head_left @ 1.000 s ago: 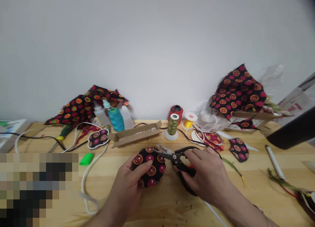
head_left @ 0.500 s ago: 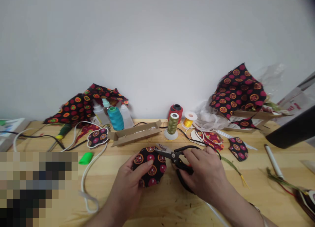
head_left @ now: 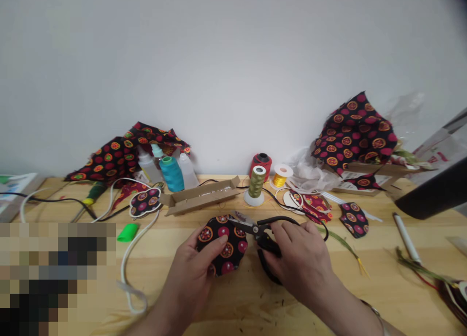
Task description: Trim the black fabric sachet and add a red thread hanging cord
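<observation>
My left hand (head_left: 193,268) pinches a dark patterned fabric piece (head_left: 226,248) with a scalloped outline, the thumb lying across its front. Orange and magenta round motifs cover the cloth. My right hand (head_left: 302,253) is wrapped round the black handles of a pair of scissors (head_left: 260,231). The scissors' blades point left and lie at the upper right edge of the fabric piece. Part of the handles is hidden behind my right fingers. Beyond the hands stands an olive thread spool (head_left: 254,185) on the table.
A cardboard tray (head_left: 202,197), a teal thread cone (head_left: 171,174) and plastic bottles stand at the back left. Farther right are a red spool (head_left: 261,163), a yellow spool (head_left: 281,175) and fabric cutouts (head_left: 353,219). A black cylinder (head_left: 434,185) juts in from the right.
The scissors' handles have drawn slightly closer together in my right hand. The fabric piece stays in nearly the same place in my left hand.
</observation>
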The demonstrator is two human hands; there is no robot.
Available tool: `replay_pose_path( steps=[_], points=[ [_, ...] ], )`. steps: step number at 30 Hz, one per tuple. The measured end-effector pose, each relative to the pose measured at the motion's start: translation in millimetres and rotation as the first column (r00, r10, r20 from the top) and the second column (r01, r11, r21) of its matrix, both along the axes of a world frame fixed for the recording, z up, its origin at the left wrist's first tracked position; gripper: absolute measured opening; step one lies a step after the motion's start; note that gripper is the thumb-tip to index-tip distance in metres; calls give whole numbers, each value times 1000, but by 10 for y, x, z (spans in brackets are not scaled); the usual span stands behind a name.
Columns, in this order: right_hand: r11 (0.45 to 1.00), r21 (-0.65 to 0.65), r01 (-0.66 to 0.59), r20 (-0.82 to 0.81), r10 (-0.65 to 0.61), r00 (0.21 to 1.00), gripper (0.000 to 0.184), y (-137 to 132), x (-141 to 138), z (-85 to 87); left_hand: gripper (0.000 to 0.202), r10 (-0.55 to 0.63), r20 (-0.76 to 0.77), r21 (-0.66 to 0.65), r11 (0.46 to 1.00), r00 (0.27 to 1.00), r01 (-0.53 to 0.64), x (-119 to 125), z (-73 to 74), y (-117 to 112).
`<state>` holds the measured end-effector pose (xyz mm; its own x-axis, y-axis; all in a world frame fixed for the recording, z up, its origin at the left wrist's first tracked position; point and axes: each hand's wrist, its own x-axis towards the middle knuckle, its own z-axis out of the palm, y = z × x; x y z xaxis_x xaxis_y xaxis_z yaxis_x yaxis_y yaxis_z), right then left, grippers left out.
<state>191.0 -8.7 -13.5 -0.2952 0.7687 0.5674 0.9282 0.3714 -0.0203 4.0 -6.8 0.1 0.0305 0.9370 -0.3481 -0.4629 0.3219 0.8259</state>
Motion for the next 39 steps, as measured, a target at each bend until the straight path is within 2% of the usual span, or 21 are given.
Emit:
replay_pose_path(
  steps=[9, 13, 20, 25, 28, 31, 33, 35, 39],
  points=[
    [1000, 4, 15, 13, -15, 1000, 14, -21, -9, -9, 31, 7, 0, -9, 1000, 1000, -7, 27, 59, -30],
    [998, 65, -2, 47, -1, 999, 18, -20, -1, 20, 30, 22, -8, -10, 1000, 1000, -22, 36, 83, -27],
    [996, 83, 17, 56, -21, 998, 25, -25, -23, 19, 26, 6, -13, 24, 1000, 1000, -5, 43, 20, -51],
    [1000, 9, 20, -2, -20, 1000, 23, -56, -52, -20, 25, -5, -41, 60, 998, 999, 7, 32, -21, -39],
    [994, -108, 14, -64, -21, 998, 17, -70, -78, -18, 23, -16, -10, 66, 998, 1000, 16, 37, -8, -43],
    [953, -297, 62, -107, -97, 990, 12, -54, -91, 24, 23, -46, 12, 51, 998, 999, 45, 64, 20, -92],
    [905, -407, 124, -125, -190, 974, 14, -19, -63, 77, 26, -118, 15, -3, 993, 993, 118, 85, 35, -130],
    [879, -450, 155, -166, -252, 953, 21, 29, -2, 139, 30, -150, 19, -33, 988, 989, 150, 94, 41, -142],
    [918, -382, 104, -228, -202, 952, 33, 85, 124, 220, 27, 22, 24, -31, 999, 999, -21, 46, 43, -59]
  ],
)
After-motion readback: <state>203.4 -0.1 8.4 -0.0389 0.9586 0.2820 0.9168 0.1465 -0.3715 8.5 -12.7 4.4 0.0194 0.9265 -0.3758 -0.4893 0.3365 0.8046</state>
